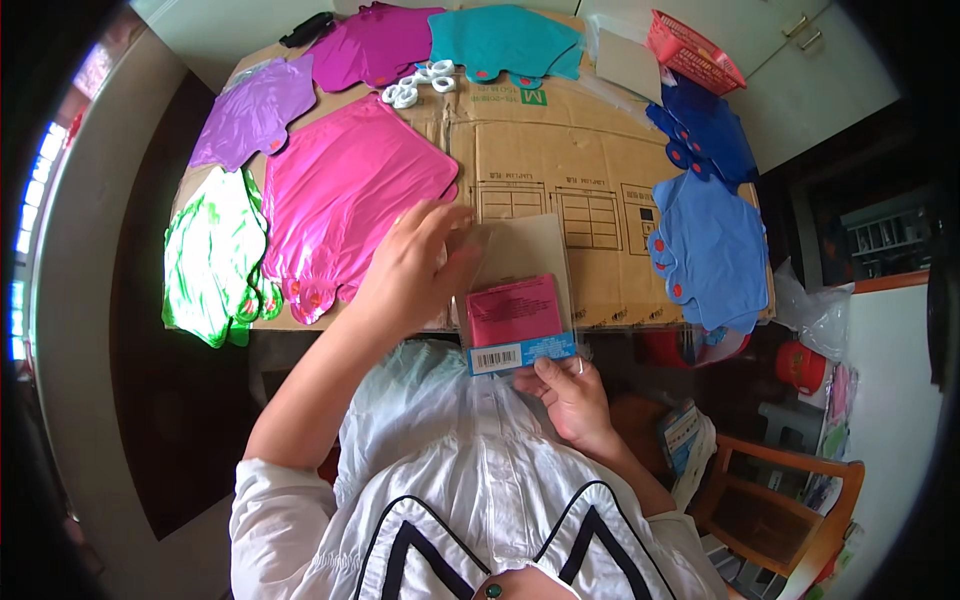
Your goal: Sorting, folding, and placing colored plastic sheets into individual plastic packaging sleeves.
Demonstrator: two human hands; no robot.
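Observation:
A clear plastic bag (525,250) with a grey card, a folded pink foil piece (512,312) and a blue barcode label is upright before me at the table's near edge. My right hand (572,395) pinches its lower right corner, thumb on the label. At the bag's upper left edge, my left hand (415,262) has bent fingers closed on the plastic; its thumb is slightly blurred. Left of the bag lies a large flat pink foil balloon (355,190), partly behind my left hand.
More flat foil balloons ring the cardboard-topped table (530,140): green (212,255), lilac (255,112), magenta (370,45), teal (505,42), dark blue (708,130), light blue (710,250). White ribbon rolls (420,82) sit at the back; a red basket (690,50) stands back right. A wooden chair (780,510) is beside me.

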